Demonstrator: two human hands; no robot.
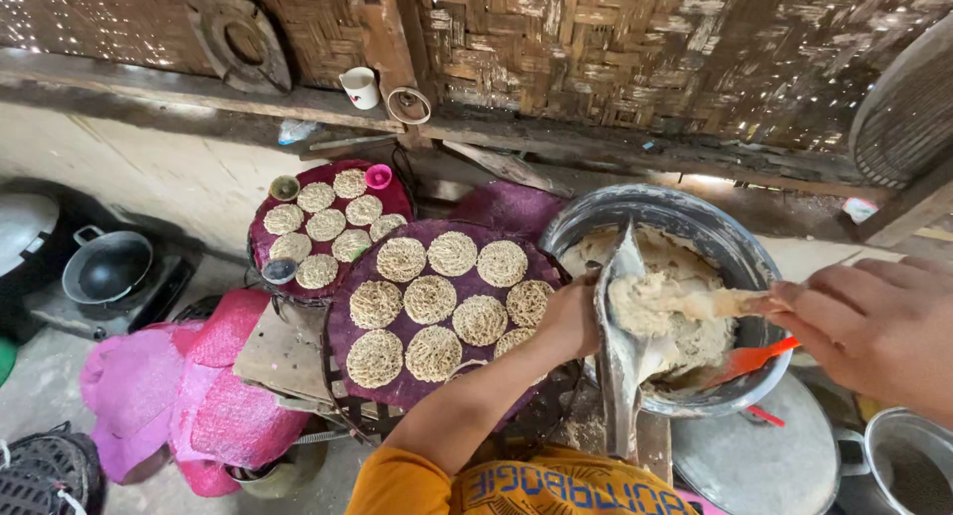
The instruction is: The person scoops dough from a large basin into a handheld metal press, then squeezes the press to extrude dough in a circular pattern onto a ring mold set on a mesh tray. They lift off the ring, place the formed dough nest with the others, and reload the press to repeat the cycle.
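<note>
View from above of a person's two hands working at a large grey metal basin (pixel 740 252) of pale, sticky dough (pixel 685 312). The left hand (pixel 571 317) is closed around the edge of a curved grey metal sheet (pixel 620 346), which stands tilted with its upper tip inside the basin and its lower end hanging over the near rim. A lump of dough lies on the sheet. The right hand (pixel 874 321), at the frame's right edge, has its fingers curled shut on a dough-coated stick (pixel 710 302) whose tip presses into that lump; the grip itself is partly hidden, so the exact hold is uncertain. An orange spatula (pixel 749 359) rests in the basin under the right hand.

Just left of the basin, touching or nearly touching its rim, a round tray lined with purple mesh (pixel 437 391) carries nine or so flat noodle-like discs (pixel 430 299) set close together; bare mesh remains only along its near edge. A second, smaller tray (pixel 387 199) behind it is likewise filled, with small cups at its border. Pink mesh bags (pixel 189 396) lie on the floor to the left, a dark wok (pixel 107 267) beyond them. A round metal lid (pixel 754 465) lies below the basin.
</note>
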